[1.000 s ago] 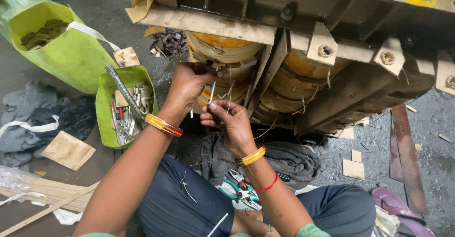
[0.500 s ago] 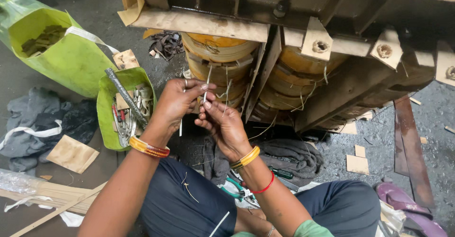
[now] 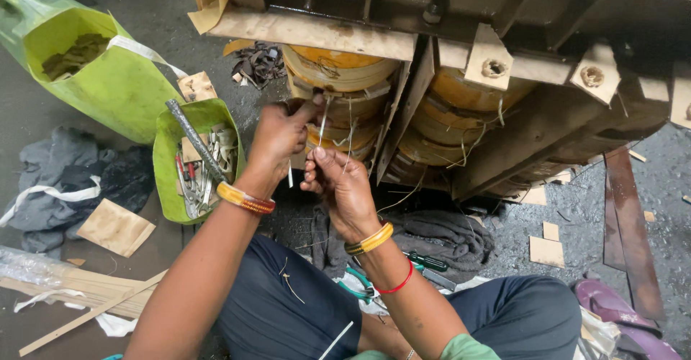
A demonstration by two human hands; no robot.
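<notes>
Nearest to you, your right hand (image 3: 345, 191) pinches the lower end of a thin pale strip (image 3: 322, 126) between its fingertips. Just above, your left hand (image 3: 279, 133) grips the same strip near its top, the thumb pressed on it. The strip stands almost upright in front of the yellow winding coil (image 3: 338, 79) of the transformer. At the left, the small green bag (image 3: 173, 166) holds tools.

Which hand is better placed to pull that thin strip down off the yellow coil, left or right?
Probably the right hand: its fingers pinch the thin strip low, with room beneath. The left hand is up against the yellow coil.
</notes>
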